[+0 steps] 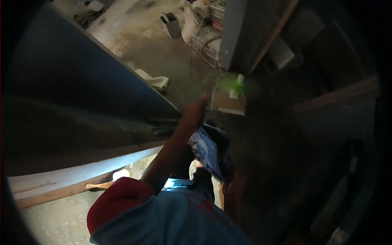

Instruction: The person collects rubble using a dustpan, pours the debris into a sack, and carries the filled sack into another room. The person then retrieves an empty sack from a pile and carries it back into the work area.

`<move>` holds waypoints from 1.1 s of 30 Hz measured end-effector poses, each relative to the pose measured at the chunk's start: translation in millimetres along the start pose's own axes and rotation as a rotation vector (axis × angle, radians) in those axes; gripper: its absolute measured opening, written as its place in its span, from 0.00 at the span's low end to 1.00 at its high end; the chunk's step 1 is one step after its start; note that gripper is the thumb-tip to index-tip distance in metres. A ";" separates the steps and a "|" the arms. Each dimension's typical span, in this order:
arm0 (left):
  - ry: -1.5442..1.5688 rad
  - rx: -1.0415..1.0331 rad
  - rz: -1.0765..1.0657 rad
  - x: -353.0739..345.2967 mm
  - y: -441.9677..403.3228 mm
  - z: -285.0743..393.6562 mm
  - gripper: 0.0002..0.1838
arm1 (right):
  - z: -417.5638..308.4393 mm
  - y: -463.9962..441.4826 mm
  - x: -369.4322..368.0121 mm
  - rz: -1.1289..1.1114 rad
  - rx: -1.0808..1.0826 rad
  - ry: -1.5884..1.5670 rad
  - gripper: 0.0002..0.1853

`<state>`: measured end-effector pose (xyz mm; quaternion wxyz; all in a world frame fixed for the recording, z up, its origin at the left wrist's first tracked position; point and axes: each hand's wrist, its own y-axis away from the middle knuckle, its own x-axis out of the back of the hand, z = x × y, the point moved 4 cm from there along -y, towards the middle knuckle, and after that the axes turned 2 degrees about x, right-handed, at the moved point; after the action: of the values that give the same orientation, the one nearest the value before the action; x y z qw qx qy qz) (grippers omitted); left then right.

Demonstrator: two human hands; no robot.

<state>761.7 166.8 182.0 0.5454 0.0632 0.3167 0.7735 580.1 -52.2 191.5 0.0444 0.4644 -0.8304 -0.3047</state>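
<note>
My left hand [195, 112] is stretched forward beside the edge of a dark panel [94, 90]. Its fingers are dim and smeared, so their grip cannot be made out. Just right of the fingertips is a small brown box-like piece [228, 104] with a blurred green fan [237, 86] on top; whether the hand touches it is unclear. A blue patterned cloth [207, 149] hangs below the hand, in front of my body. My right hand [233, 188] is low and in deep shadow beside the cloth, its fingers hidden.
The dark panel fills the left side. A grey post [234, 32] stands ahead. Beyond lie a grey block-like container [170, 25], pale sacks [194, 24] and a white cloth [153, 79] on the floor. A broom-like bundle [100, 185] lies at lower left near a bright light.
</note>
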 end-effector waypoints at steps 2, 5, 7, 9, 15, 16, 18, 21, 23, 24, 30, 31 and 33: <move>0.037 -0.007 0.032 -3.0 -0.7 42.8 0.24 | -3.8 -7.4 -29.9 -0.182 0.039 0.325 0.13; 0.033 -0.110 0.140 18.6 -48.5 92.9 0.29 | -22.1 -10.3 -101.4 -0.080 -0.198 0.282 0.15; 0.023 -0.201 0.251 39.9 -74.3 125.6 0.31 | -6.8 -34.8 -130.0 -0.155 -0.074 0.253 0.15; 0.122 -0.222 0.269 49.2 -86.8 166.4 0.30 | -15.0 -57.1 -172.9 -0.307 0.249 0.316 0.15; 0.236 -0.242 0.427 110.0 -145.0 262.1 0.25 | -55.6 -97.3 -311.1 -0.639 0.962 0.873 0.24; 0.247 -0.333 0.346 124.7 -170.8 265.8 0.23 | -60.7 -113.2 -331.4 -0.611 0.575 0.513 0.12; 0.343 -0.373 0.404 120.1 -160.7 289.2 0.23 | -61.0 -132.7 -365.6 -0.589 0.212 0.141 0.07; 0.406 -0.435 0.473 164.2 -209.2 301.0 0.23 | -69.3 -161.6 -421.2 -0.528 0.209 0.021 0.07; 0.487 -0.496 0.439 180.2 -238.9 322.5 0.23 | -83.4 -185.6 -468.4 -0.488 0.267 0.128 0.08; 0.557 -0.496 0.424 174.9 -239.2 336.9 0.23 | -90.0 -197.1 -491.9 -0.478 0.287 0.165 0.08; 0.554 -0.592 0.566 229.7 -332.5 368.0 0.24 | -70.4 -284.7 -615.8 -0.531 -0.183 0.012 0.08; 0.593 -0.643 0.554 240.2 -349.7 372.5 0.25 | -72.2 -292.9 -637.3 -0.525 -0.188 0.014 0.08; 0.604 -0.624 0.570 268.9 -378.3 375.5 0.22 | -72.5 -299.4 -675.8 -0.645 -0.207 0.035 0.08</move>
<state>1125.3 639.9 201.2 0.1901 -0.2449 0.1844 0.9327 1210.5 339.0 227.8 0.0068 0.7014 -0.6045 -0.3777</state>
